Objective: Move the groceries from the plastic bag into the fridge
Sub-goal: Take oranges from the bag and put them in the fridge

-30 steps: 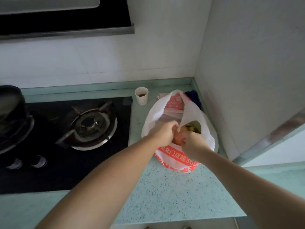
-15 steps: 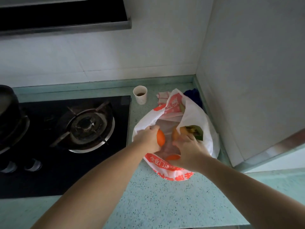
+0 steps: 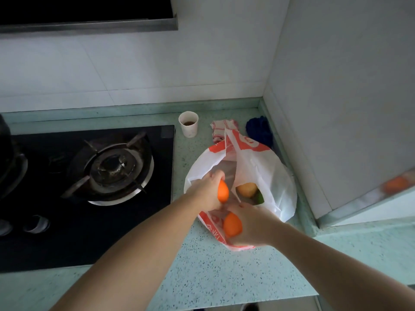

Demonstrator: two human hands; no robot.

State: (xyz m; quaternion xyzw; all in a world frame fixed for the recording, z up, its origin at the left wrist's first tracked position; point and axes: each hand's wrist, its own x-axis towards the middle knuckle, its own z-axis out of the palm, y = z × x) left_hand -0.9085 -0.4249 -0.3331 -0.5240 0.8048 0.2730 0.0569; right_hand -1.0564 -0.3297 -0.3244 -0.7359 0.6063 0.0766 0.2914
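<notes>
At the far left sits the gas hob (image 3: pixel 89 187), its burner (image 3: pixel 116 169) just beside my left forearm. On the speckled green counter (image 3: pixel 213 277) behind it stands a paper cup (image 3: pixel 188 126), with a checked cloth (image 3: pixel 221 130) and a blue rag (image 3: pixel 259 131) near the corner.

My left hand (image 3: pixel 206 191) is curled round an orange fruit (image 3: pixel 223 191) at the mouth of the plastic bag (image 3: pixel 265 173); what shows of the fruit is an oval sliver with its long axis running roughly up and down in view, the top tipped slightly left. My right hand (image 3: pixel 251 225) cups a second orange (image 3: pixel 232 224) over the bag's near edge, fingers wrapped under it — its long axis also runs near vertical, leaning a little right at the bottom. Both fruits are out of the bag's pocket but right above it.

Deeper inside lie a yellowish fruit (image 3: pixel 247 189) and something green (image 3: pixel 260 197), touching each other.

With both hands full, nothing pins the bag — lifting away could drag its thin wall and tip it, rolling the loose fruit toward the counter edge or the hob. Round fruit held one per hand could also slip if I loosen my grip while turning to the fridge, whose edge (image 3: pixel 363 203) I judge to be the pale panel at right.
</notes>
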